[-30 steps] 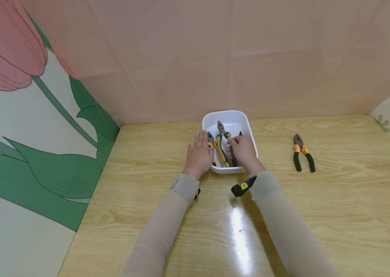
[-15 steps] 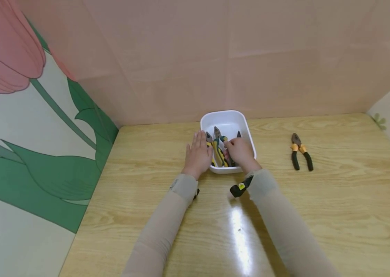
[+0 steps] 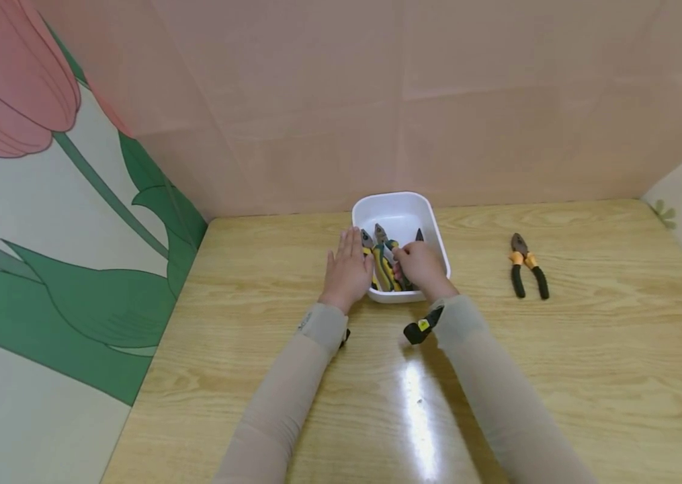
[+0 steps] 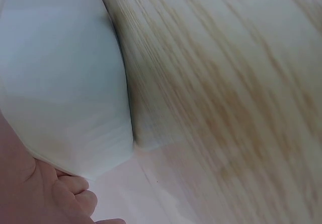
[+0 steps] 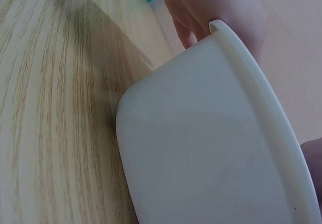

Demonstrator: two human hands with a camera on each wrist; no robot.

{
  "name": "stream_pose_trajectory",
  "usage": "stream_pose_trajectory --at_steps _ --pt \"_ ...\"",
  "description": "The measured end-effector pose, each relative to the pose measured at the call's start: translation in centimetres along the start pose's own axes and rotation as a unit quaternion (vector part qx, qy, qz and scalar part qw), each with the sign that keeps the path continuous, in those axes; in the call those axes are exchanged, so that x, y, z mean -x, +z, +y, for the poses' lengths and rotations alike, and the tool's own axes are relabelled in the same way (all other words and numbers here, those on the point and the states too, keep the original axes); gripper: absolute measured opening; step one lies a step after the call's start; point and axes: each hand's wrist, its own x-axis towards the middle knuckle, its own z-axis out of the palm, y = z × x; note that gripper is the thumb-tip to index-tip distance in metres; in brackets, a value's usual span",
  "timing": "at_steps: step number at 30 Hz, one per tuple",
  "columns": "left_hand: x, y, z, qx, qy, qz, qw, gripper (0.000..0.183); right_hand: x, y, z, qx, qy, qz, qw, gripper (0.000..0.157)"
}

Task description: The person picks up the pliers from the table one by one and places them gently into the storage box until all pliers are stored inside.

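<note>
A white plastic box [image 3: 392,202] holds several pliers side by side. My left hand [image 3: 347,269] lies with straight fingers along the box's left wall; in the left wrist view its fingertips show beside the white wall. My right hand [image 3: 425,264] reaches over the right front of the box with curled fingers, the thumb and forefinger pinching a handle of the green-and-yellow pliers [image 3: 384,269]. Yellow-handled pliers [image 3: 367,238] lie at the left, partly hidden by my left hand. A dark pointed tool tip [image 3: 419,235] shows behind my right hand, its rest mostly covered.
Pliers with orange-and-black handles [image 3: 521,265] lie on the wooden table [image 3: 607,349] to the right of the box. A pinkish covering [image 3: 292,107] rises behind the table's back edge, and a tulip-painted wall [image 3: 74,282] stands at the left.
The green-and-yellow pliers have shifted slightly left and towards me in the box, my right hand moving left with them. My left hand stays at the box wall.
</note>
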Motion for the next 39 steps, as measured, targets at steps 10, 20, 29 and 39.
stream_pose_trajectory --at_steps 10,20,29,39 --pt "-0.10 0.08 0.15 -0.004 0.003 0.002 1.0000 0.064 0.03 -0.17 0.04 0.007 0.013 -0.004 1.000 0.040" --pt "0.07 -0.15 0.18 -0.001 0.001 0.000 1.0000 0.063 0.03 -0.01 -0.09 0.020 0.020 -0.004 1.000 0.040" --pt "0.03 -0.07 0.13 0.003 0.003 0.006 1.0000 0.064 -0.07 0.03 -0.02 0.044 0.016 0.013 0.999 0.040" --pt "-0.18 0.12 0.11 0.004 0.003 0.014 0.9999 0.064 0.20 0.05 -0.04 0.066 -0.016 0.048 0.997 0.040"
